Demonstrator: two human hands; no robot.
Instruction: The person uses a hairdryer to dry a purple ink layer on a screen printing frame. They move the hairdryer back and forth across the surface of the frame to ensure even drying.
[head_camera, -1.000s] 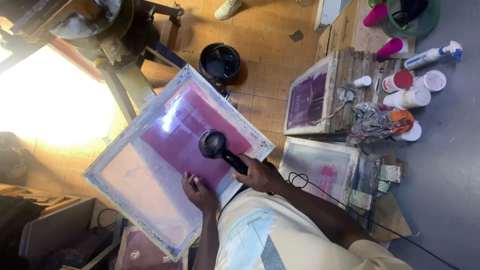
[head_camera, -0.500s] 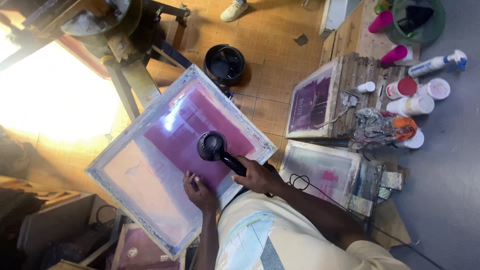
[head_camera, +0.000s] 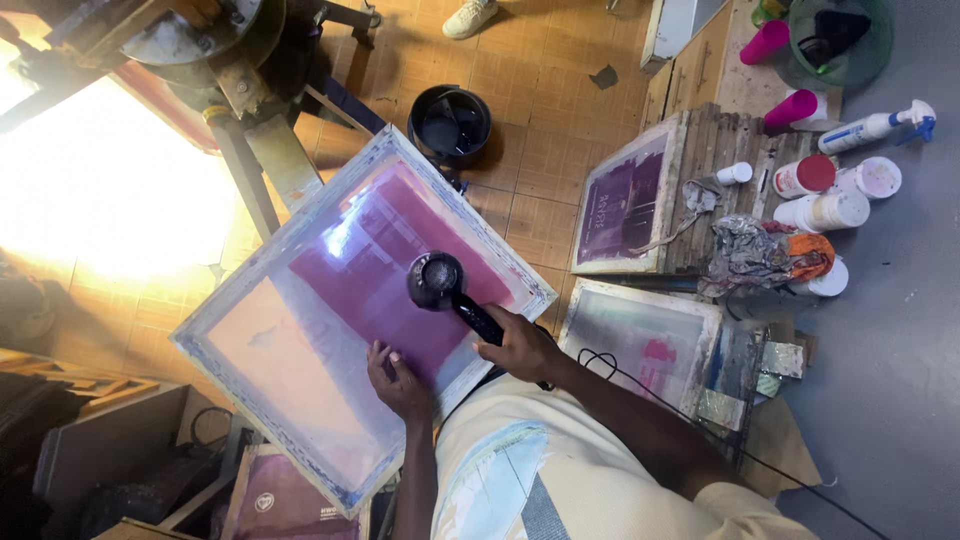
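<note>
We're looking straight down on a large wooden-framed printing screen with purple and orange mesh, tilted across the middle of the view above the tan tiled floor. Our right hand is wrapped tight around the handle of a black hair dryer, whose round head sits over the purple part of the mesh. Our left hand lies on the screen's lower half, fingers spread and pressed against the mesh, clasping nothing. A black cord trails off from under the right arm. Just past the screen's far corner stands a black round bucket. To the right, a smaller purple-meshed screen leans by a stack of wooden frames, with a crumpled grey rag beside it, and white plastic jars and a white spray bottle nearby on the grey floor. A pale screen with a pink blotch lies just beside the right forearm.
</note>
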